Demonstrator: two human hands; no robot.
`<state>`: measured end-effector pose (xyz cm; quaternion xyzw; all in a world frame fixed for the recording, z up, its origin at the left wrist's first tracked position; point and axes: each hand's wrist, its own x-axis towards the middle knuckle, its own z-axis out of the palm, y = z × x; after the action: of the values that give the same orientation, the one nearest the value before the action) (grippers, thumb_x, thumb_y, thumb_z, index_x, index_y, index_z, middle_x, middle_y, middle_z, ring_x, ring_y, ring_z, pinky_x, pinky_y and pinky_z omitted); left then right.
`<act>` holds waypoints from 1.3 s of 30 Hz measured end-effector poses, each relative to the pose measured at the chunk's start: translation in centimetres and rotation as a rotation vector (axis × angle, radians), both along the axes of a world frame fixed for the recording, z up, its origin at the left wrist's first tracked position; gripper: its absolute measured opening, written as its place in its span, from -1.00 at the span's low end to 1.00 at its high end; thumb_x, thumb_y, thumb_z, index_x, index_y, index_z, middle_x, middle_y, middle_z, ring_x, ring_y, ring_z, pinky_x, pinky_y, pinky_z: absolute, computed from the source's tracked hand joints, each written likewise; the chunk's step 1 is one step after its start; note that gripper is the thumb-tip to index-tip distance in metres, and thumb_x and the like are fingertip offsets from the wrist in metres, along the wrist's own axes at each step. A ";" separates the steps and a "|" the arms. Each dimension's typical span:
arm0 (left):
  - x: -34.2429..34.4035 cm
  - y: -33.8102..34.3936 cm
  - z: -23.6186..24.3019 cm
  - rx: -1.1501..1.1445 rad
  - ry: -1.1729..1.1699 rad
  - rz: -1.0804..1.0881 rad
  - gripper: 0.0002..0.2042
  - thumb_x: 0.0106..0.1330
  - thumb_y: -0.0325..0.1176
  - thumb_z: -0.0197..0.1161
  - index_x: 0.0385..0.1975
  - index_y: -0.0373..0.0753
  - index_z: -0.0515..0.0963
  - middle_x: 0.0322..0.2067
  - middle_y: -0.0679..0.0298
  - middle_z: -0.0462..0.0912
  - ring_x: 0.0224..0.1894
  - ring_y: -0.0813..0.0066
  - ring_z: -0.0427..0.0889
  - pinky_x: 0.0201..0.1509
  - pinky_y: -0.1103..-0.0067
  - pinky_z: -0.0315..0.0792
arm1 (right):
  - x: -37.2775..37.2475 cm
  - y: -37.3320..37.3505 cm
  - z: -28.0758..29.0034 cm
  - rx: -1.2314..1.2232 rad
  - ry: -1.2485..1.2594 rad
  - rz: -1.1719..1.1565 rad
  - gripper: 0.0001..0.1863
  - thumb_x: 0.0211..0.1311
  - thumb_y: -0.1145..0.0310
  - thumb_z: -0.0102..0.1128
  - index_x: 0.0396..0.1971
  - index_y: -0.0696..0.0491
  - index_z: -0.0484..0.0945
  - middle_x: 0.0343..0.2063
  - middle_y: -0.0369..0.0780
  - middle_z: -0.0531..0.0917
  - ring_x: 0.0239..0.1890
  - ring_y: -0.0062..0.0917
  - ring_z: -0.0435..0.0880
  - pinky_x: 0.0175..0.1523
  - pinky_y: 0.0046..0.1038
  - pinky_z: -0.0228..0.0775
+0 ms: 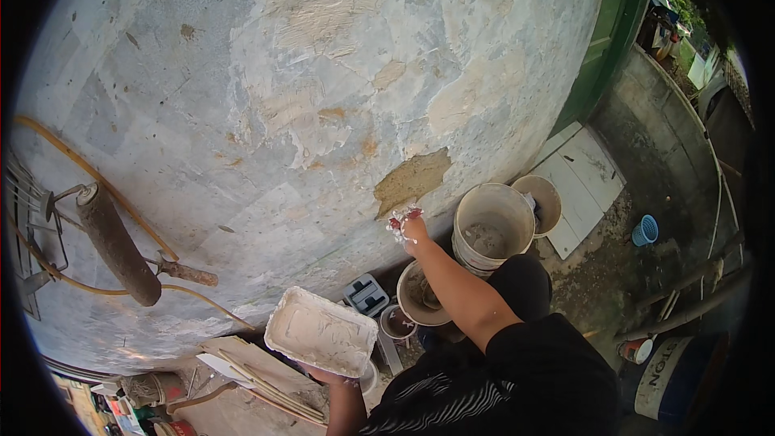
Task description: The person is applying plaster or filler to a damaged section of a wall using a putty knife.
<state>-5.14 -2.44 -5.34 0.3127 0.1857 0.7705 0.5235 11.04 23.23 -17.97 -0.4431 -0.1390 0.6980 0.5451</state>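
My left hand (323,374) grips the lower edge of a rectangular tray (282,343), coated with pale plaster and with more of it spread inside. My right arm reaches out to the wall (266,186). There my right hand (413,232) is closed around a small red tool smeared with white plaster (401,221); its working end cannot be made out. Just above this hand is a brown bare patch (413,180) where the wall's coating is gone. Paler, rough plaster patches (323,0) mark the wall higher up.
Plaster-stained buckets (494,222) stand along the wall's foot below my right arm, near a grey plastic case (366,294). At left hang a paint roller (119,242) and a yellow hose (89,169). Boards (266,379) lie lower left; a blue basket (645,230) and drum (678,375) are at right.
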 end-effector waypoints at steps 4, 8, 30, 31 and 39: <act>-0.6 -0.3 1.3 -0.090 -0.247 0.080 -0.40 0.20 0.13 -0.29 0.17 -0.10 0.04 0.15 0.17 0.11 0.13 0.09 0.18 0.14 0.19 0.12 | -0.1 -1.0 4.6 0.144 0.200 -0.090 -0.91 0.11 0.47 -0.16 -0.45 -0.01 0.36 -0.58 -0.33 0.44 -0.65 -0.66 0.38 -0.66 -0.59 0.15; 0.3 -0.3 2.8 -0.142 -0.613 0.077 -0.38 0.17 0.17 -0.24 0.17 -0.07 0.06 0.17 0.18 0.09 0.15 0.05 0.14 0.14 0.10 0.04 | 2.9 -1.9 3.4 0.035 0.125 -0.097 -0.98 0.10 0.44 -0.08 -0.46 0.02 0.35 -0.68 -0.31 0.43 -0.75 -0.64 0.35 -0.76 -0.60 0.03; -1.2 -0.8 3.1 0.017 -0.296 -0.049 -0.42 0.21 0.14 -0.31 0.17 -0.06 0.06 0.16 0.20 0.12 0.14 0.07 0.19 0.14 0.15 0.12 | 1.5 -0.8 10.0 0.360 -0.047 -0.117 -0.89 0.01 0.58 -0.17 -0.46 0.05 0.30 -0.63 -0.29 0.41 -0.68 -0.60 0.39 -0.64 -0.54 0.20; -1.3 -0.9 3.1 0.019 -0.298 -0.051 -0.42 0.21 0.14 -0.31 0.17 -0.06 0.06 0.16 0.20 0.12 0.14 0.07 0.19 0.14 0.15 0.12 | 2.0 -1.5 9.4 0.357 -0.028 -0.108 -0.89 0.01 0.59 -0.19 -0.48 0.04 0.30 -0.62 -0.29 0.41 -0.66 -0.60 0.40 -0.64 -0.53 0.20; -0.6 -0.2 3.7 -0.041 -0.369 -0.100 -0.41 0.20 0.15 -0.31 0.17 -0.06 0.05 0.15 0.20 0.14 0.12 0.08 0.21 0.12 0.17 0.16 | 2.6 2.4 7.6 0.275 -0.224 -0.070 -0.87 0.01 0.56 -0.10 -0.39 0.10 0.38 -0.55 -0.29 0.48 -0.57 -0.61 0.45 -0.53 -0.53 0.24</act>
<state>-5.77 -2.60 -1.61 0.1642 0.0862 0.7838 0.5927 13.66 25.64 -10.34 -0.4440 -0.2776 0.5992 0.6056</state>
